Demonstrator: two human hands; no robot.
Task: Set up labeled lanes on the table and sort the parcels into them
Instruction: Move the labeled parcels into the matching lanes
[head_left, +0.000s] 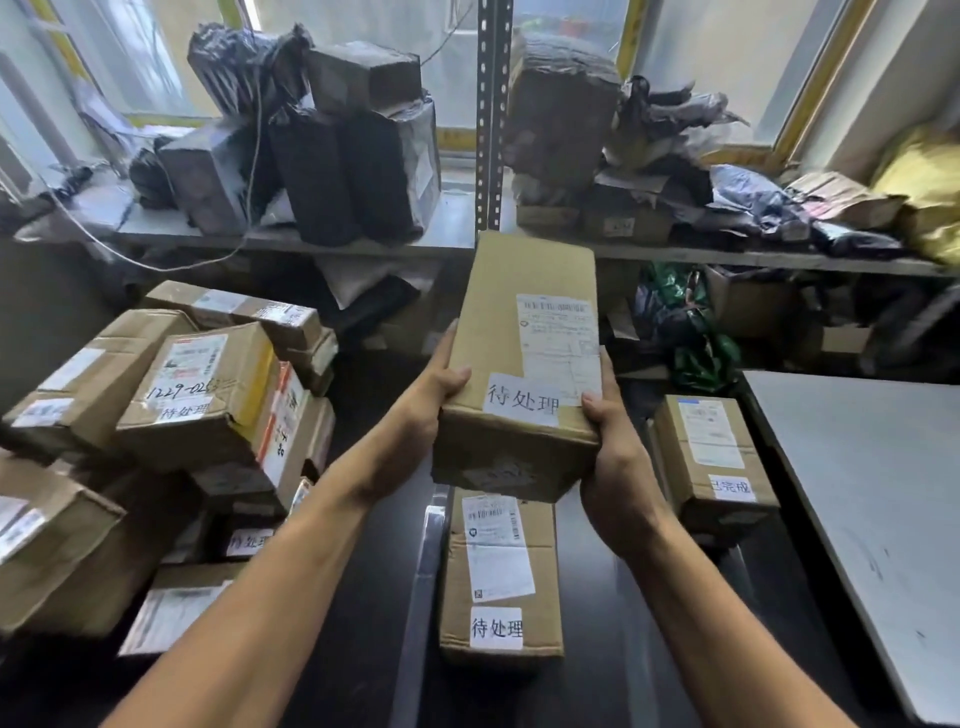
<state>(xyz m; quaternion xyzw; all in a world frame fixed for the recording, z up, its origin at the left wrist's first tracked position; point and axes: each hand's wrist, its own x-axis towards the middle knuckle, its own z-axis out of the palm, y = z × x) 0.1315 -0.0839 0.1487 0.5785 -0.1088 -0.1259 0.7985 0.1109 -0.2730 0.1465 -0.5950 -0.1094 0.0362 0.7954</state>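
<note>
The held parcel (522, 364) is matt brown cardboard with white paper labels (522, 400). The bench (872, 499) is smooth pale grey. Black wrapped bundles (332, 171) look glossy, crinkled plastic.

Dark table (592, 665): labelled box (501, 571) at 6 o'clock, second box (717, 457) at 4, box heap (156, 415) at 9.
Shelf (452, 223): black-wrapped parcels (332, 171) at 11 o'clock, crumpled bags (727, 192) at 1.

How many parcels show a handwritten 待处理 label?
4: the held box, the box below it, the yellow-taped box at left, and a dark parcel beneath that one. Others may be hidden.
</note>
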